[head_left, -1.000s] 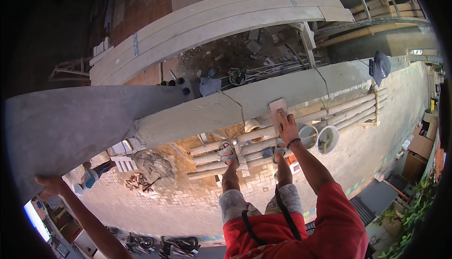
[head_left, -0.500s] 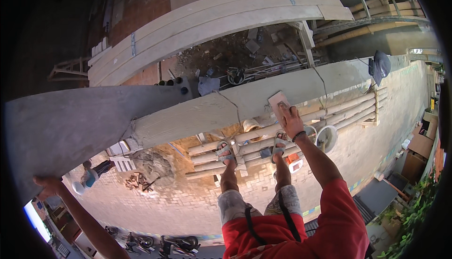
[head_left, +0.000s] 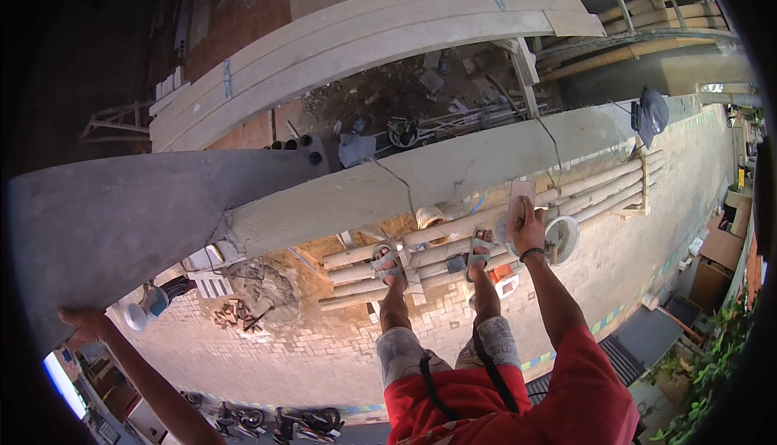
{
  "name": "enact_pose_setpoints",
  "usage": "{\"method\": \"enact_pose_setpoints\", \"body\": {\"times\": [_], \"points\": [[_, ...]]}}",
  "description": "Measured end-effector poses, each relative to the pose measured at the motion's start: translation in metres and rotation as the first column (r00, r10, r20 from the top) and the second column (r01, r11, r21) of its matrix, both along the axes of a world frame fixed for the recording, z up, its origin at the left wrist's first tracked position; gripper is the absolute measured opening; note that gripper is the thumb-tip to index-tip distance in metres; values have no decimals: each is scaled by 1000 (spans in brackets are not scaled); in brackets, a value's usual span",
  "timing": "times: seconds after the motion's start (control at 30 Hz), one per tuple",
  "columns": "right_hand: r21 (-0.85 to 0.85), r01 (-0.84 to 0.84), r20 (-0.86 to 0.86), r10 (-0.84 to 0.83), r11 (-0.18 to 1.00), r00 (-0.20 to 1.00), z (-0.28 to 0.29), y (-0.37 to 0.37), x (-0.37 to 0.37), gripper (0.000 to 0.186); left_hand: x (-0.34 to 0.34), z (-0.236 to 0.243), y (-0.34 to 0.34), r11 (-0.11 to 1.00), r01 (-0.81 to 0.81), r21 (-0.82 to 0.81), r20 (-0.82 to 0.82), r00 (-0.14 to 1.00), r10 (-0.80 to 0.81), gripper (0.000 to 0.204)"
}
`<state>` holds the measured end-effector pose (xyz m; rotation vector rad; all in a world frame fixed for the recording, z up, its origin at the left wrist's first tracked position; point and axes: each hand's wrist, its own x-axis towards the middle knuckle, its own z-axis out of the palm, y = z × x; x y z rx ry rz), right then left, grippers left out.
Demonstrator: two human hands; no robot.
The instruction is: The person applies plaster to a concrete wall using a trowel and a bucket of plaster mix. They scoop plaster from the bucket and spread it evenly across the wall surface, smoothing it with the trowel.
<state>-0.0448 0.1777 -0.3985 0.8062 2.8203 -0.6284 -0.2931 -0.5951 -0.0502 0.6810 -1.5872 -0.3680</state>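
My right hand (head_left: 528, 230) grips a flat rectangular plastering float (head_left: 520, 194), held just off the near edge of a long grey plastered beam (head_left: 453, 163). The beam's face looks damp and smooth, with dark wires (head_left: 394, 176) hanging across it. Far to the left, my left hand (head_left: 82, 326) is closed round the edge of a broad grey plastered slab (head_left: 162, 210) that meets the beam. My feet, in sandals (head_left: 387, 260), stand on bamboo poles (head_left: 441, 255) below the beam.
Far below the poles lies brick paving (head_left: 324, 360), with a mortar heap (head_left: 271, 291), broken bricks (head_left: 236, 313) and a person (head_left: 158, 299). A round white bucket (head_left: 561, 239) is near my right hand. A dark cloth (head_left: 652, 117) hangs at the beam's right; pale boards (head_left: 364, 32) span beyond.
My right hand has brought the float off the beam's face, moving right and nearer to me. My left hand stays on the slab's edge.
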Motion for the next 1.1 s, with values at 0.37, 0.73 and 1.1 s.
{"method": "enact_pose_setpoints", "body": {"times": [0.37, 0.73, 1.1], "points": [[88, -382, -48, 387, 920, 921, -18, -54, -112, 61, 2, 3, -19, 991, 88, -103, 127, 989, -75, 77], [61, 54, 117, -60, 997, 991, -4, 28, 9, 58, -5, -3, 20, 980, 81, -181, -104, 989, -101, 57], [-78, 13, -265, -33, 997, 964, -3, 30, -89, 56, -2, 1, -37, 980, 0, -200, 24, 1000, 5, 60]]}}
